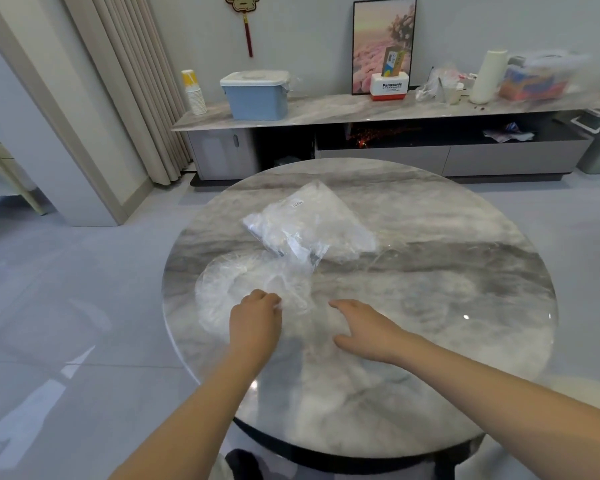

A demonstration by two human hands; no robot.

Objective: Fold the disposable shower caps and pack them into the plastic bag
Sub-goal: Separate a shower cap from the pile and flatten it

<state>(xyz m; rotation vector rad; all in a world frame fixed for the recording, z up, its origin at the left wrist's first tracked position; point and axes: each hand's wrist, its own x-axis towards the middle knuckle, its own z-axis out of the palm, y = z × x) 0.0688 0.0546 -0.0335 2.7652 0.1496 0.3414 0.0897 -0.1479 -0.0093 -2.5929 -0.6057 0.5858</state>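
A clear disposable shower cap (243, 296) lies spread open, its gathered rim curving in a ring, left of centre in the frame on a round marble table (465, 341), placed flat, it seems, so it can be folded. The person's left hand (255, 323) pinches the cap's thin film near its right side with curled fingertips, apparently gathering an edge to start a fold. The right hand (364, 327) rests just beside it, fingers straight and relaxed, holding nothing, and looks set to press the film flat or steady it; whether it touches the cap's plastic cannot be told. Just above the cap, at the frame's centre, a plastic bag (309, 223) already stuffed with white material lies with its lower corner overlapping the cap's upper edge, kept close for packing. In the upper part of the frame a long sideboard (326, 112) carries a blue storage box (257, 97), stacked paper cups (194, 93) and a framed picture (383, 39).
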